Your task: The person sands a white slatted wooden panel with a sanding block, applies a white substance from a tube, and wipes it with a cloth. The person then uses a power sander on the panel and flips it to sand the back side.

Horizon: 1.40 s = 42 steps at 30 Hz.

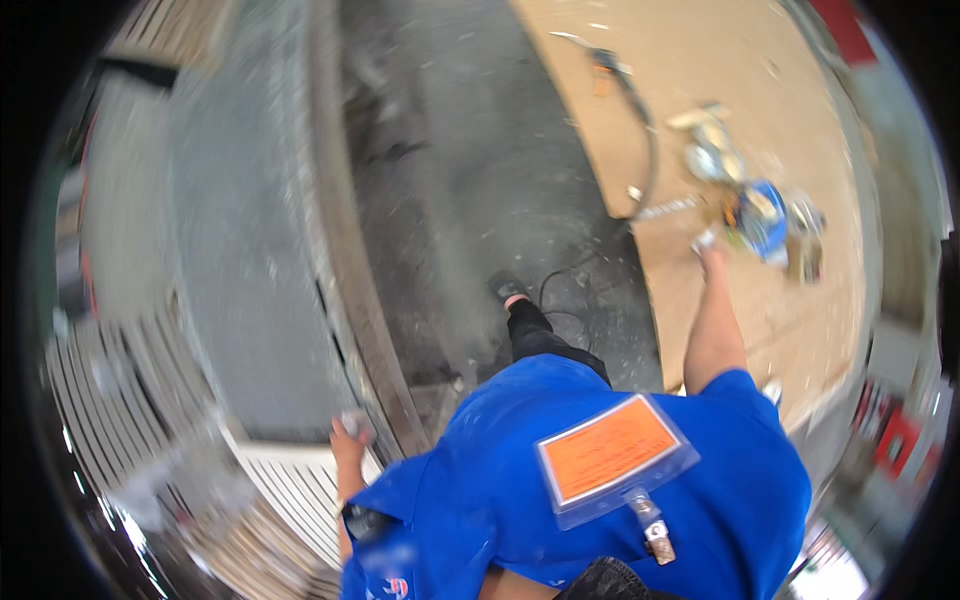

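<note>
My left hand (pixel 347 440) is low on the left, beside the edge of a long grey surface (pixel 240 300) and a white slatted panel (pixel 290 490). Its fingers are closed round a small pale grey thing (pixel 358 425), too blurred to name. On the right, my right arm reaches out over a tan board-topped table (pixel 740 330). There my right hand (pixel 709 250) is closed at a small whitish thing (pixel 703 240), smeared by motion. Just beyond it lie a blue round container or roll (pixel 762 218) and a pale, blurred item (pixel 712 150).
A black-handled tool with a hose or cable (pixel 635 95) lies on the table's far left part. Between the two work surfaces runs a dark floor (pixel 460 180) with a thin black cable (pixel 548 285). Stacked slats (pixel 150 370) stand at the far left.
</note>
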Each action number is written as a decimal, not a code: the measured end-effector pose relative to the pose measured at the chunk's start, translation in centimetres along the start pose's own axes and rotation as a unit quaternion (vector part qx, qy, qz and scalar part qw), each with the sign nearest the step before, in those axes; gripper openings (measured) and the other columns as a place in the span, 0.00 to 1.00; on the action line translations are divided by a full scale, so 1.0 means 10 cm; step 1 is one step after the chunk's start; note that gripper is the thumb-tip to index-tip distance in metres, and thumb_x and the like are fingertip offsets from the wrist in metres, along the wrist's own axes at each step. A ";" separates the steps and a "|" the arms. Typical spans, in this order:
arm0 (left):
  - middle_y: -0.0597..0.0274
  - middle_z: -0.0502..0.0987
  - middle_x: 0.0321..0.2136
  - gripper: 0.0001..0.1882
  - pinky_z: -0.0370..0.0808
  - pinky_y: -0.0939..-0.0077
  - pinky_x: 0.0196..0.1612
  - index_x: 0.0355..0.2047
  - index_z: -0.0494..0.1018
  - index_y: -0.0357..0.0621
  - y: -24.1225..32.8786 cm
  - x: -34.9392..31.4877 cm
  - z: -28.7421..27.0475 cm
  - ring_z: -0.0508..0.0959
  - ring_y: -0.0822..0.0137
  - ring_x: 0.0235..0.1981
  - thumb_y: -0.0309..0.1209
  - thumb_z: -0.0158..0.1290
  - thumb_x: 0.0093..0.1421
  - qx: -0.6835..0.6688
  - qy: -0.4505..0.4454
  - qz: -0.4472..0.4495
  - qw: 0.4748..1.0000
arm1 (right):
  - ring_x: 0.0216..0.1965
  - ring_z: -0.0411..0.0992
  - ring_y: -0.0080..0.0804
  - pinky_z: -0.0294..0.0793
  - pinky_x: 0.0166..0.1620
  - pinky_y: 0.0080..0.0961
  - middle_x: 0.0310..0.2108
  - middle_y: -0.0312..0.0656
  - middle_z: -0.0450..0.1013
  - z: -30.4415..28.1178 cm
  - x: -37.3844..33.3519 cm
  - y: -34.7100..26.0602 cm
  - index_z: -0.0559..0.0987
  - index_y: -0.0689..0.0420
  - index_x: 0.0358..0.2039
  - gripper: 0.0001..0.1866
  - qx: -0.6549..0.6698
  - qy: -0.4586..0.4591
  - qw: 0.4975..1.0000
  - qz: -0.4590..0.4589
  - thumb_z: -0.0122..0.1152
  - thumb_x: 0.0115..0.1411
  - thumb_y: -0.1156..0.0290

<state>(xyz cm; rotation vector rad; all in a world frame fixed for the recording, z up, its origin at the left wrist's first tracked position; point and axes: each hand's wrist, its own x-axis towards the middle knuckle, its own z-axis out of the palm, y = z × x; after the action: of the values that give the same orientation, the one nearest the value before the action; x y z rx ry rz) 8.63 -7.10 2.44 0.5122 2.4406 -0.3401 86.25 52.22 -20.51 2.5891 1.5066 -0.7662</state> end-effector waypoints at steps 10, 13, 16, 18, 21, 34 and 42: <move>0.40 0.70 0.52 0.35 0.70 0.61 0.54 0.64 0.58 0.56 0.43 -0.52 -0.09 0.72 0.46 0.53 0.43 0.57 0.59 -0.129 0.179 -0.054 0.974 | 0.40 0.74 0.34 0.73 0.45 0.27 0.40 0.49 0.77 -0.41 -0.88 -2.62 0.77 0.69 0.44 0.22 0.060 0.110 0.958 -0.257 0.62 0.58 0.62; 0.49 0.74 0.51 0.31 0.72 0.67 0.53 0.61 0.63 0.43 0.72 -0.59 -0.31 0.75 0.58 0.51 0.40 0.57 0.60 -0.585 0.238 0.016 0.775 | 0.43 0.73 0.25 0.71 0.47 0.21 0.42 0.42 0.77 -0.09 -2.41 -4.14 0.76 0.65 0.49 0.17 0.295 -0.267 0.825 -0.402 0.57 0.63 0.70; 0.58 0.78 0.47 0.25 0.73 0.70 0.52 0.54 0.68 0.35 0.86 -0.72 -0.53 0.76 0.67 0.47 0.35 0.58 0.61 -0.856 0.075 0.044 0.510 | 0.46 0.74 0.27 0.71 0.51 0.24 0.46 0.42 0.75 0.24 -4.23 -5.04 0.77 0.61 0.50 0.15 0.172 -0.478 0.677 -0.533 0.56 0.64 0.70; 0.60 0.77 0.46 0.21 0.74 0.68 0.50 0.51 0.71 0.37 0.90 -0.75 -0.68 0.77 0.67 0.46 0.31 0.59 0.59 -0.862 0.062 0.027 0.503 | 0.49 0.73 0.33 0.72 0.51 0.28 0.51 0.46 0.73 0.46 -5.36 -5.25 0.73 0.63 0.54 0.19 0.100 -0.614 0.570 -0.537 0.52 0.65 0.68; 0.59 0.78 0.42 0.20 0.75 0.69 0.47 0.48 0.72 0.37 0.94 -0.76 -0.83 0.78 0.67 0.42 0.29 0.61 0.57 -0.896 0.042 0.034 0.441 | 0.51 0.69 0.29 0.66 0.56 0.26 0.54 0.39 0.69 0.78 -6.58 -5.20 0.70 0.60 0.57 0.21 0.066 -0.768 0.458 -0.444 0.53 0.66 0.66; 0.44 0.62 0.60 0.34 0.52 0.43 0.62 0.57 0.69 0.51 -1.71 0.59 -0.08 0.58 0.40 0.61 0.55 0.56 0.55 -0.187 0.454 -0.341 0.801 | 0.52 0.71 0.43 0.70 0.54 0.34 0.50 0.48 0.73 2.42 -7.93 -5.45 0.76 0.62 0.47 0.14 -0.334 -0.500 0.238 -0.763 0.50 0.63 0.71; 0.36 0.57 0.60 0.37 0.53 0.42 0.61 0.62 0.61 0.48 -1.76 0.70 0.12 0.56 0.37 0.62 0.48 0.56 0.54 -0.223 0.434 -0.348 0.801 | 0.47 0.71 0.49 0.70 0.51 0.39 0.44 0.51 0.74 2.91 -8.26 -5.12 0.78 0.64 0.41 0.13 -0.436 -0.658 0.044 -0.612 0.50 0.63 0.70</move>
<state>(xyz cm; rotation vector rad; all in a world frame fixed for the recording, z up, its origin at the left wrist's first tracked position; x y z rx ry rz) -3.57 -21.26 -0.71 -0.6253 3.3867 0.2786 -0.78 4.51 0.47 -1.0354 1.4900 -0.8688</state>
